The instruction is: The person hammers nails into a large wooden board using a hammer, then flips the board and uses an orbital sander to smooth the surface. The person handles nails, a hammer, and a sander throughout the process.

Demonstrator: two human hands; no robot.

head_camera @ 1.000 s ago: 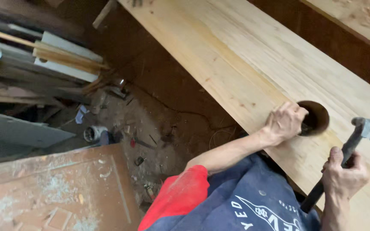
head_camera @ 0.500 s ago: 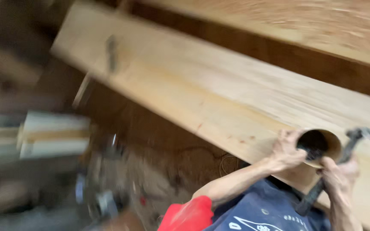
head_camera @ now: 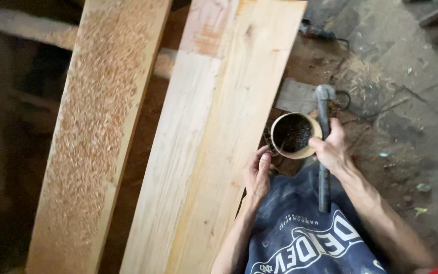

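Beside the pale plank (head_camera: 229, 142), the right hand (head_camera: 333, 149) grips both hammer (head_camera: 324, 147) and round container (head_camera: 292, 134) of dark nails; the left hand (head_camera: 258, 172) rests loosely curled, empty. Doubled grip risks spilling.

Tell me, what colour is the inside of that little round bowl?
The bowl is dark, nearly black inside, with a pale tan rim; the head view shows it, beside the right hand.
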